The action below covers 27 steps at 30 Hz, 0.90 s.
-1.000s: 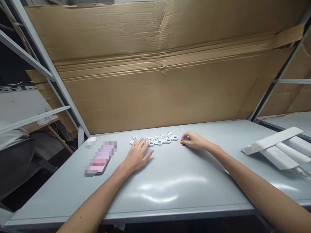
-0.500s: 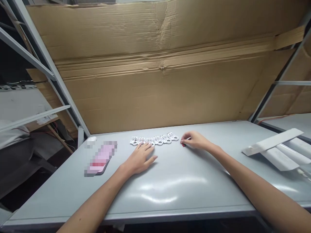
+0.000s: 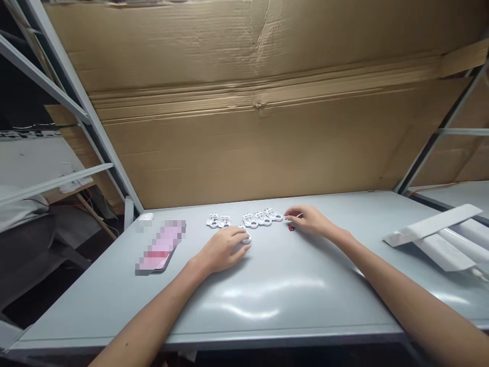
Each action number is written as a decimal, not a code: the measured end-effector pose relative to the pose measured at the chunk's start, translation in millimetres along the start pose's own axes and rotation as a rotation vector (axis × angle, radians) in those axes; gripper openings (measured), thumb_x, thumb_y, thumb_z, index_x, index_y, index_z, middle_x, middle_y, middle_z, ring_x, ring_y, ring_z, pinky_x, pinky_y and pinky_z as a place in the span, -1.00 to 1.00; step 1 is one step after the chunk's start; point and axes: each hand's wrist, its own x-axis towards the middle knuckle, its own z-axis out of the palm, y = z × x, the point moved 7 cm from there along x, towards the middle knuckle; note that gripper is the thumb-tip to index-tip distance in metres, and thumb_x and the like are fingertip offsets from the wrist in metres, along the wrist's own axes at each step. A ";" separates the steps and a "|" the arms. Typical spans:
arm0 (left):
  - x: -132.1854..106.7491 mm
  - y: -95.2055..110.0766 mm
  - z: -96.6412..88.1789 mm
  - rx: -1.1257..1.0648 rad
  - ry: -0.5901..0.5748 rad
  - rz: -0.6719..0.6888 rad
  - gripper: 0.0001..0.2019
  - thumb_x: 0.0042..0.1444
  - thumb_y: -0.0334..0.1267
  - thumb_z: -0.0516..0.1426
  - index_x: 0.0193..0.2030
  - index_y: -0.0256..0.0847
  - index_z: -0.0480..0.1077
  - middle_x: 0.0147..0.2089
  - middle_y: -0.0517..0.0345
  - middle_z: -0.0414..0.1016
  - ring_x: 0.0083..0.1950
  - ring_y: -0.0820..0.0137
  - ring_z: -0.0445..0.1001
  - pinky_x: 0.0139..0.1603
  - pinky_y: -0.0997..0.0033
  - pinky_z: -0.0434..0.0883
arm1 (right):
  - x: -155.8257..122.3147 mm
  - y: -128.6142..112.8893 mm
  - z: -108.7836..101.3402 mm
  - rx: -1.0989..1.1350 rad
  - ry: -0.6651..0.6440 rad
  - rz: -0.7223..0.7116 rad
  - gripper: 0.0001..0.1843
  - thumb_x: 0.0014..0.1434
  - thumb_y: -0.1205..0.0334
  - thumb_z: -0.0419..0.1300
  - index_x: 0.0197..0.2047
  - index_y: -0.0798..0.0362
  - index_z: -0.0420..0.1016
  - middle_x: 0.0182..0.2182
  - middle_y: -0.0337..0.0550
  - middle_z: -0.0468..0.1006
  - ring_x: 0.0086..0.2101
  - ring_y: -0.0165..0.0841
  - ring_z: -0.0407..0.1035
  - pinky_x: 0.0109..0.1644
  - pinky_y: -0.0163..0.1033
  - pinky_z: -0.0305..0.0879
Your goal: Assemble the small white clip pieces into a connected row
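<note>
A row of several small white plastic parts (image 3: 263, 218) lies near the far edge of the grey table (image 3: 267, 290). My left hand (image 3: 223, 248) rests palm down with its fingers curled over one white part (image 3: 246, 236), pulled out of the row toward me. A gap shows in the row where it lay. My right hand (image 3: 311, 222) lies at the right end of the row, fingers pinched on a thin white stick with a small red piece (image 3: 292, 228) at its tip.
A pink phone (image 3: 159, 247) and a small white object (image 3: 145, 216) lie at the left of the table. White tubes and a flat white strip (image 3: 435, 232) lie at the right. A cardboard sheet (image 3: 252, 127) stands behind. Metal shelf struts flank both sides.
My left hand has slid back from the row, dragging one white part toward me and leaving a gap. My right hand has stayed nearly where it was.
</note>
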 end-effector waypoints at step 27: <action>-2.2 -0.1 4.8 0.014 -0.040 -0.018 -0.70 0.26 -0.26 0.08 0.12 -0.17 0.40 0.13 -0.06 0.44 0.05 0.18 0.46 0.04 0.18 0.43 | -16.4 -33.1 60.6 1.140 -0.126 0.320 -0.87 0.20 0.24 0.29 -0.18 0.07 0.56 -0.08 -0.02 0.62 -0.04 -0.27 0.51 0.14 -0.20 0.39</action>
